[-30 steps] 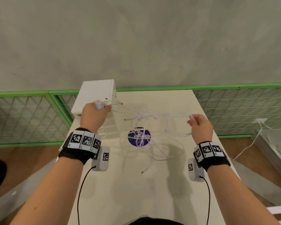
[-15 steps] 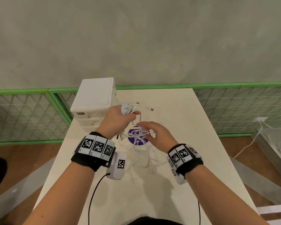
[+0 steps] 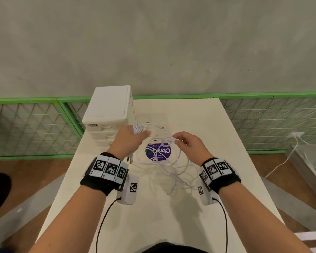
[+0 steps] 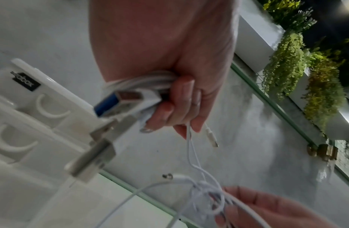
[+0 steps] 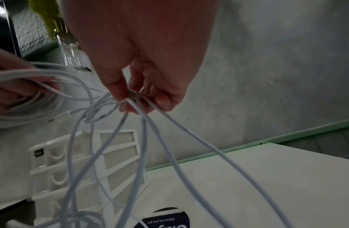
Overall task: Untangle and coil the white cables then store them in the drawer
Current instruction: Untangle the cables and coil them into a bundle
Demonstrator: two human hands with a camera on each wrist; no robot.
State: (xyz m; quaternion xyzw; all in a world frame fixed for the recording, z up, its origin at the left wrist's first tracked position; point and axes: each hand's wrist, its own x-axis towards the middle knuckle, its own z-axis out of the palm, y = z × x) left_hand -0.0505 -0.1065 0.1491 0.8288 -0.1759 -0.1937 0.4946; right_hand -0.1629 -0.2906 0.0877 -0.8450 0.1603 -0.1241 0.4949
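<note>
Thin white cables (image 3: 164,167) hang in a tangle over the table between my hands. My left hand (image 3: 133,137) grips a coiled bundle of cable (image 4: 150,81) together with a white charger plug (image 4: 123,101) whose metal prongs stick out. My right hand (image 3: 186,143) pinches a knot of several strands (image 5: 130,100) between thumb and fingertips, and loose loops drop from there to the tabletop. A free connector end (image 3: 168,193) lies on the table near me. The white drawer unit (image 3: 108,114) stands at the table's far left, its drawers closed.
The cream table (image 3: 226,161) carries a round purple sticker (image 3: 158,152) under the tangle. A green mesh fence (image 3: 26,125) and a grey wall stand behind it. Another white cable (image 3: 281,161) runs across the floor to the right.
My hands were spread wide a second ago, came close together over the sticker, and have now parted slightly. The right hand has taken hold of the knot of strands.
</note>
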